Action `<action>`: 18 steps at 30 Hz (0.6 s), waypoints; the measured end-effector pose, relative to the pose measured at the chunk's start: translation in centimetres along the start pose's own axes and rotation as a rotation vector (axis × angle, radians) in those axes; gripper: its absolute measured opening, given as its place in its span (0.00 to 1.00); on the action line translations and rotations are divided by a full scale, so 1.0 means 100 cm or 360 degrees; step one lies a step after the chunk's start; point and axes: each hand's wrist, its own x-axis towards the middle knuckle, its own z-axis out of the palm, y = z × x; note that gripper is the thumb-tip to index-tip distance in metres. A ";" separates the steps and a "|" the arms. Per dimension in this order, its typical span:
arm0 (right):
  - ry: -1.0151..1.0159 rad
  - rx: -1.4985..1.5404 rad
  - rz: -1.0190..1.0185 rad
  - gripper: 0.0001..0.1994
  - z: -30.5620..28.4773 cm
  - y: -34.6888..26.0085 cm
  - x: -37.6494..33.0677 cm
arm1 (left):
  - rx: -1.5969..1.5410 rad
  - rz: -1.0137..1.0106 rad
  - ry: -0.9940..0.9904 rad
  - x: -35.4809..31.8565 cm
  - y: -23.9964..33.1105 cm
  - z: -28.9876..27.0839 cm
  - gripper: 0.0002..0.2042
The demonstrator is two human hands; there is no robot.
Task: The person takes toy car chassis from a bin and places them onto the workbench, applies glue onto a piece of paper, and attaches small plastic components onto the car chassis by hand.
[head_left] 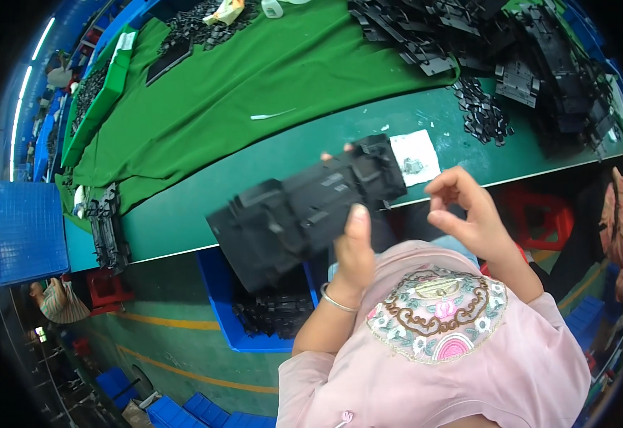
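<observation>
A long black moulded plastic part (318,203) is held tilted in the air over the near edge of the table. My left hand (355,253) grips its near side, thumb on top, while fingertips show past its far side. To the right, apart from the part, my right hand (468,214) is half curled. A gap shows between its thumb and index finger, and I see nothing in it. Beyond the part's right end lies a white sheet (427,146) with a greyish patch.
Small black pieces (481,110) and a heap of larger black parts (518,78) occupy the right. A green cloth (204,125) covers the table's far side. Below the edge stands a blue bin (220,303) of black parts. People sit at both sides.
</observation>
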 end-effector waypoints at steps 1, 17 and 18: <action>0.0019 -0.0089 0.0017 0.10 -0.008 0.002 0.002 | -0.0043 -0.0003 0.0061 0.010 -0.007 -0.016 0.25; 0.0570 -0.1689 -0.0476 0.27 -0.068 0.048 0.134 | -0.0794 -0.0328 0.0042 0.122 0.006 -0.124 0.13; 0.0575 -0.1592 -0.0485 0.25 -0.072 0.056 0.144 | -0.0775 -0.0329 0.0075 0.114 0.009 -0.124 0.13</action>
